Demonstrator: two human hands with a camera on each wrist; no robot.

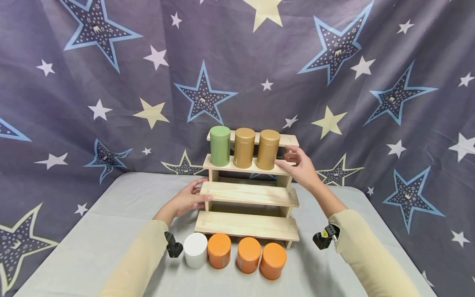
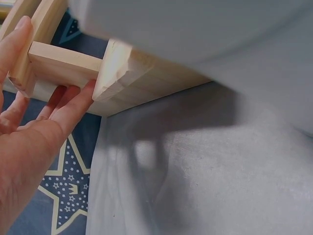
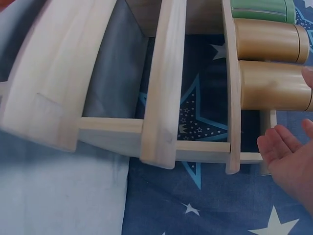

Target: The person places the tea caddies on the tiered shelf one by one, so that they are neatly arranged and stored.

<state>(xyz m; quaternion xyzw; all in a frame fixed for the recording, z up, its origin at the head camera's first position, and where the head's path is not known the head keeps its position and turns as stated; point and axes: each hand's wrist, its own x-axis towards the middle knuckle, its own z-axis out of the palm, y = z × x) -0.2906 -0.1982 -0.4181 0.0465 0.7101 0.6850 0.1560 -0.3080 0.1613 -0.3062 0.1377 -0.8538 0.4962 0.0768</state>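
Note:
A pale wooden stepped rack (image 1: 248, 194) stands on the table. My left hand (image 1: 188, 199) grips its left side, thumb over the end of a middle step and fingers against the side panel (image 2: 66, 61). On the step below the top one stand a green tin (image 1: 220, 146) and two gold tins, the left gold tin (image 1: 244, 148) and the right gold tin (image 1: 268, 149). My right hand (image 1: 299, 167) is beside the right gold tin, fingers extended near the rack's right end; whether the thumb touches the tin I cannot tell. Nothing is held in it.
In front of the rack, a white tin (image 1: 195, 250) and three orange tins (image 1: 219, 251) stand in a row on the grey-covered table (image 1: 122, 222). A star-patterned curtain (image 1: 237, 62) hangs close behind the rack.

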